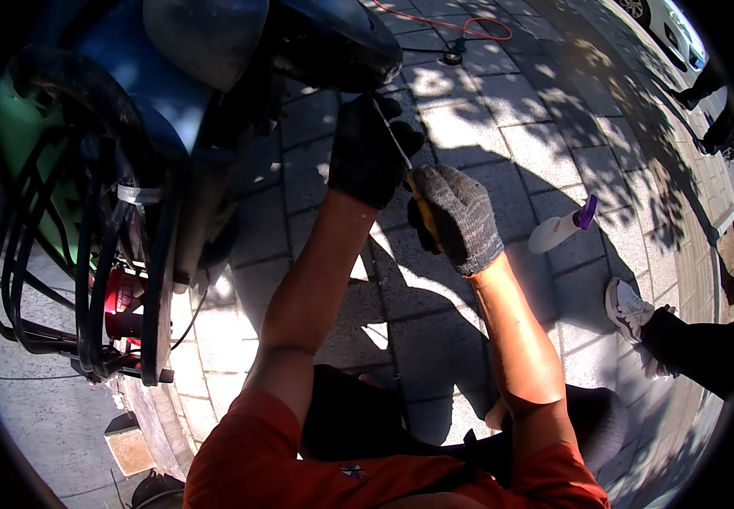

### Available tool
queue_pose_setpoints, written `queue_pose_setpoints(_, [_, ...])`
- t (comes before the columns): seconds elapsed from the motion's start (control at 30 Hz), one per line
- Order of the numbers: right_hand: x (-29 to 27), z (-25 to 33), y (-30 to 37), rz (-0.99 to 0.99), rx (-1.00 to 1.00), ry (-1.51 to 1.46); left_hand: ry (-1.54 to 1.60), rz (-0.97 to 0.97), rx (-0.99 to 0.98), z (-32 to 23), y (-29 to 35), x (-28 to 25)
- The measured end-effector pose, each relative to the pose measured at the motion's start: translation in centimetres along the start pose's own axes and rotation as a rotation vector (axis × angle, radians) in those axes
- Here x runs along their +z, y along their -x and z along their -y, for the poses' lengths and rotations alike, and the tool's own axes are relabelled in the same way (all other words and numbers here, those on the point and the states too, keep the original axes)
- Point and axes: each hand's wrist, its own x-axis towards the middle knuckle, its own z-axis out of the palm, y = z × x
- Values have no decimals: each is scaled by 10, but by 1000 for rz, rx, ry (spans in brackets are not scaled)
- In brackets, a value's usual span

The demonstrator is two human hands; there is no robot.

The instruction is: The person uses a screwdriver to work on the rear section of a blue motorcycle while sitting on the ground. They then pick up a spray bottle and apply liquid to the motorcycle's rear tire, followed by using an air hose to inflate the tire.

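My right hand (456, 216), in a grey knit work glove, is closed around the yellow-and-black handle of a screwdriver (425, 222). Its thin metal shaft slants up and left, across my left hand (363, 153). That hand wears a dark glove and has its fingers curled by the shaft's far end. Whatever lies within those fingers is lost in shadow. Just above it is the rounded black part (337, 47) of a blue scooter-like vehicle (159, 93). The screwdriver's tip lies close beneath that part; contact cannot be made out.
On the left, a black tubular rack (87, 254) juts from the vehicle, with a red part (123, 305) behind its bars. A white spray bottle (554, 231) with a purple top is on the paving at right, near another person's sneaker (627, 307). An orange cord (486, 25) lies beyond.
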Motion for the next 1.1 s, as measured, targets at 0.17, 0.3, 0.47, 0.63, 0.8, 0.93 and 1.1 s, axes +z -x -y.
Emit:
queue_pose_setpoints(0.17, [4, -3, 1, 43, 44, -60, 4, 5, 36, 2, 0, -2])
queue_pose_setpoints(0.3, [-7, 2, -3, 199, 248, -124, -1, 14, 29, -1, 1, 0])
queue_pose_setpoints(0.47, [-5, -5, -2, 127, 111, -27, -22, -15, 21, 0, 0, 4])
queue_pose_setpoints(0.63, [-7, 21, -15, 91, 644, -440, -7, -30, 36, 0, -1, 0])
queue_pose_setpoints(0.8, [-4, 18, -13, 30, 637, -442, 91, 90, 11, -3, -6, -9])
queue_pose_setpoints(0.93, [3, 10, -4, 4, 490, -386, 87, 153, 45, -2, -7, -13])
queue_pose_setpoints(1.1, [1, 28, -15, -28, 795, -563, 87, 181, 17, -6, -8, -19])
